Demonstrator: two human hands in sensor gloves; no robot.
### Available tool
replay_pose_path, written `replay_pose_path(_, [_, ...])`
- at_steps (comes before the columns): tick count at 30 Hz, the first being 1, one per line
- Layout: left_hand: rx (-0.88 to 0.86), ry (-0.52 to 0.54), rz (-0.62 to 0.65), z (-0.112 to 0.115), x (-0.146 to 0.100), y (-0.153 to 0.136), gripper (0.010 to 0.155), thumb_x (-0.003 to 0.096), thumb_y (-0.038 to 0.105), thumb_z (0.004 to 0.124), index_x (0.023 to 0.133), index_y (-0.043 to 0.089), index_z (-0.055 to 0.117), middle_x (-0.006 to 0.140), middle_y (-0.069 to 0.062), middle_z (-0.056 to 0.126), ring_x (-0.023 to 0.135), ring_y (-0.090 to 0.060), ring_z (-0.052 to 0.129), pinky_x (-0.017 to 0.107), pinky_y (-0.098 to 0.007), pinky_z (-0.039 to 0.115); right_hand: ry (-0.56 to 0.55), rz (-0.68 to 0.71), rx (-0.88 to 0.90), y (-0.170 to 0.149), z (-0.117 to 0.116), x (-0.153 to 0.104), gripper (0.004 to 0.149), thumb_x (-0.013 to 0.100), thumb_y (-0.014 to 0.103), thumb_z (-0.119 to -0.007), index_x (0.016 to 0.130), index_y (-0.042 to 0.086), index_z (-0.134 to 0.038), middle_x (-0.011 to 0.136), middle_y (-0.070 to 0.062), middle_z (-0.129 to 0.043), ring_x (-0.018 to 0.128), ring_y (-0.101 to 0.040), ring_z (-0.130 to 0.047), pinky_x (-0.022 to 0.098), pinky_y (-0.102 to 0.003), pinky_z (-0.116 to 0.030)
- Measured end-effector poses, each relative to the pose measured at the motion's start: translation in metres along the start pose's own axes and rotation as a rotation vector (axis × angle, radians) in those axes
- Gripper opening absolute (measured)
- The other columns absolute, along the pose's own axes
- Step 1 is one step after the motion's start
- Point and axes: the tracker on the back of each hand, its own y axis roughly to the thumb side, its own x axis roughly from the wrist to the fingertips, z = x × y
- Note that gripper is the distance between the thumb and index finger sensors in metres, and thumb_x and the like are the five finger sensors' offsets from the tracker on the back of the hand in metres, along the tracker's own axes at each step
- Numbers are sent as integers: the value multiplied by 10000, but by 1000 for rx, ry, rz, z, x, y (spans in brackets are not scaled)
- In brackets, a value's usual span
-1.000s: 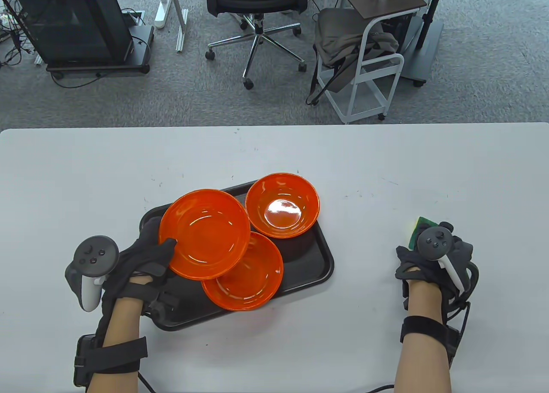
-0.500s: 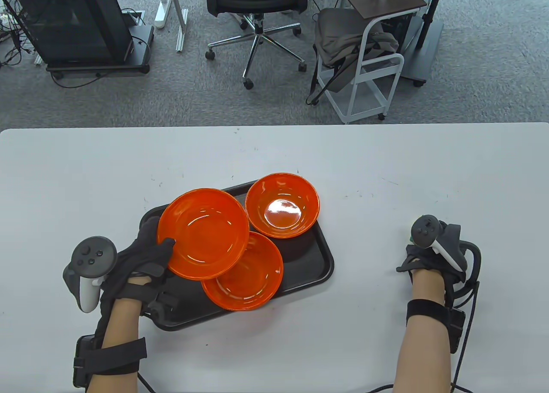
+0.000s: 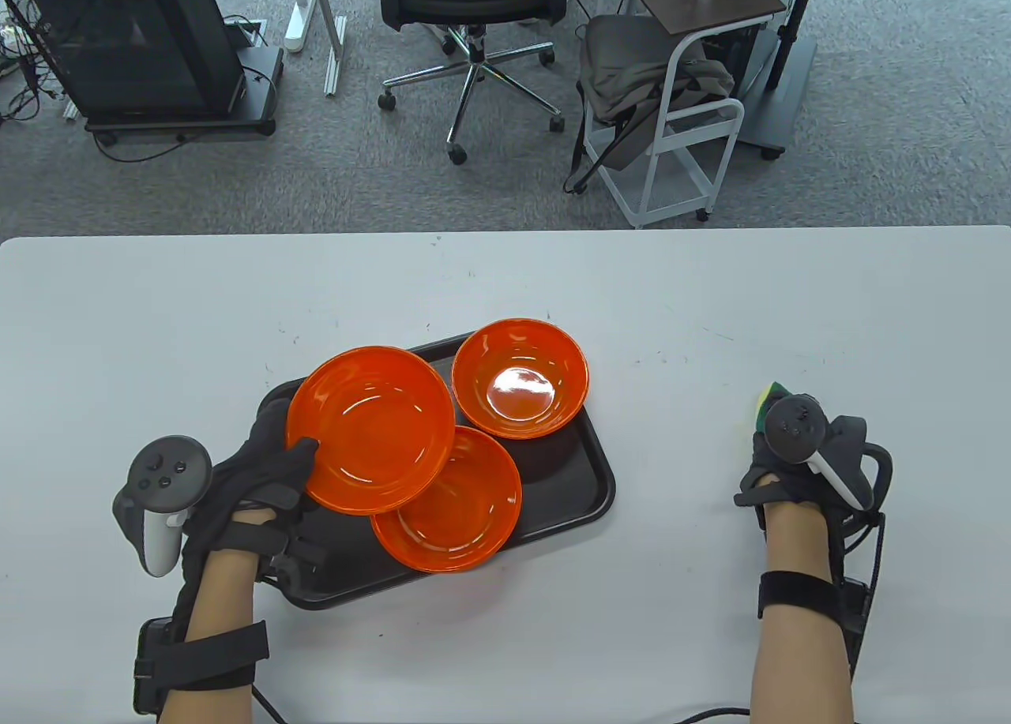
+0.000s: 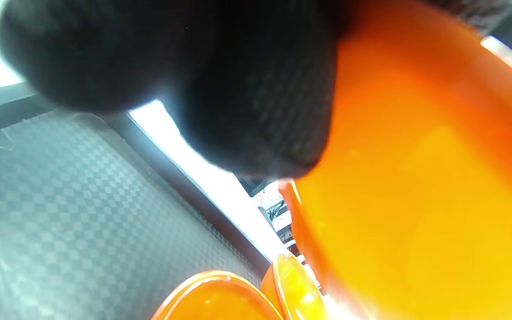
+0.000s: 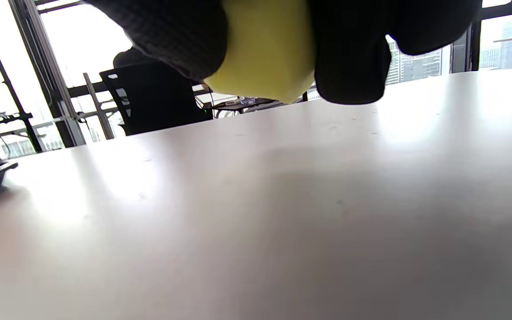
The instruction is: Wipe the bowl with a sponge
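Note:
Three orange bowls lie on a black tray (image 3: 569, 487). My left hand (image 3: 272, 459) grips the left rim of the top-left bowl (image 3: 371, 432) and holds it tilted above the tray; in the left wrist view my fingers (image 4: 256, 111) lie against its underside (image 4: 416, 200). A second bowl (image 3: 454, 511) lies partly under it and a deeper one (image 3: 521, 377) sits at the tray's back right. My right hand (image 3: 778, 440) holds a yellow-green sponge (image 3: 766, 399) just above the table at the right; the sponge (image 5: 265, 49) shows between my fingers in the right wrist view.
The white table (image 3: 711, 298) stretches around the tray. Beyond its far edge stand an office chair (image 3: 474, 13), a white cart (image 3: 679, 124) and a dark cabinet (image 3: 134, 45) on the carpet.
My left hand has drawn the top-left bowl slightly left. My right hand has closed on the sponge and lifted it, shifting a little to the right.

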Motion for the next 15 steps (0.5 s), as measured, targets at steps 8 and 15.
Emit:
replay_pose_path(8, [10,-12,5,3,0,1,650,494,430,851,1020,122,627,455,-41,1003,128,-128,1069,61,-230,933,-146,63,182,30,35,-35,555,537,299,-764,1002,117,-522,1046,-316,-552,775,-538,-845,568,-699,-634])
replay_pose_path(15, [31,-7,19,5,-1,4,649,496,430,848,1020,120,626,456,-41,1002,131,-124,1070,64,-231,935,-164,138,207,48,33,-51,557,544,308,-759,1008,124,-511,1049,-313,-553,740,-524,-880,559,-709,-635])
